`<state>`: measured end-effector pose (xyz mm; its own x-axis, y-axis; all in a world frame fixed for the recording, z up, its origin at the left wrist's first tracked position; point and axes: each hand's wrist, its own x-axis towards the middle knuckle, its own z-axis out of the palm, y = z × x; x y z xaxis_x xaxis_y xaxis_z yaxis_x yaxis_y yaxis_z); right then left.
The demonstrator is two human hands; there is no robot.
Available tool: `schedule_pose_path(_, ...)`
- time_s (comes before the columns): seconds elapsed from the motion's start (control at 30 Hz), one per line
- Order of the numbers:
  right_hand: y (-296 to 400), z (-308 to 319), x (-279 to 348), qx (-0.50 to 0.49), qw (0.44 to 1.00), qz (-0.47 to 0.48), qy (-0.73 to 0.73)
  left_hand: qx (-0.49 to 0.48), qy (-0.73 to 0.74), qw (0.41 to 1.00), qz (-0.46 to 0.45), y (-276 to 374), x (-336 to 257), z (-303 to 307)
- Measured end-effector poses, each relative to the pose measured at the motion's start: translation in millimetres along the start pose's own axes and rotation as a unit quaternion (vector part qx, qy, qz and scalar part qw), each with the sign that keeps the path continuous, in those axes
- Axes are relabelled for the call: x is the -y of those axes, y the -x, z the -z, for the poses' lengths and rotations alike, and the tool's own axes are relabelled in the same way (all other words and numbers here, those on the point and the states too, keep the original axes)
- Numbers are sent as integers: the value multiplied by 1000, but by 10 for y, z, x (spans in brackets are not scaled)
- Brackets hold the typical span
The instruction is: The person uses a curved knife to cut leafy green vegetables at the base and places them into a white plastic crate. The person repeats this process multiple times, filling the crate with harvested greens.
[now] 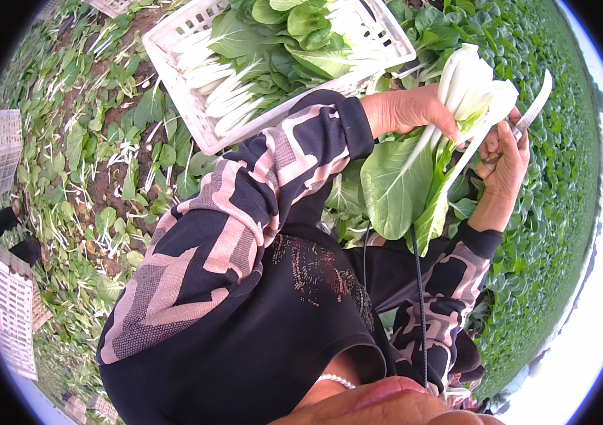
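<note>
My left hand [418,110] grips a bok choy [466,79] by its stalks. The white base points up in the picture and the broad green leaves hang towards my lap. Close at its right, my right hand [506,159] holds a small curved knife [537,103], blade pointing away from the plant; the handle is mostly hidden in the fingers. Some fingers of this hand are near the stalks, and whether they touch is hard to tell. Beyond my left forearm stands a white plastic crate [160,56] with bok choy [227,90] laid in it, white bases towards its ends.
Cut leaves and loose stalks [115,212] litter the soil on the left. More slotted crates [6,154] stand at the far left, near dark-clothed parts of another person [1,223]. Dense growing greens [551,202] fill the right side. Two dark cords [419,308] hang before my chest.
</note>
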<state>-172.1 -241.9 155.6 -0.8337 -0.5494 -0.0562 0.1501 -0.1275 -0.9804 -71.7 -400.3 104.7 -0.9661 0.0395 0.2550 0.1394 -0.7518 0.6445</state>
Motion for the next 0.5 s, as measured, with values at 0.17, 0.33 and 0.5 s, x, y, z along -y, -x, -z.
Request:
schedule_pose_path(0.17, 178, -325, 282, -98, 983, 56, 143, -134, -34, 974, -177, -42, -37, -70)
schedule_pose_path(0.33, 297, -774, 611, 4, 931, 41, 364, -311, -30, 887, -341, 83, -219, -50)
schedule_pose_path(0.5, 23, -1428, 272, 180, 902, 19, 393, -351, -37, 825, -442, 335, -511, 86)
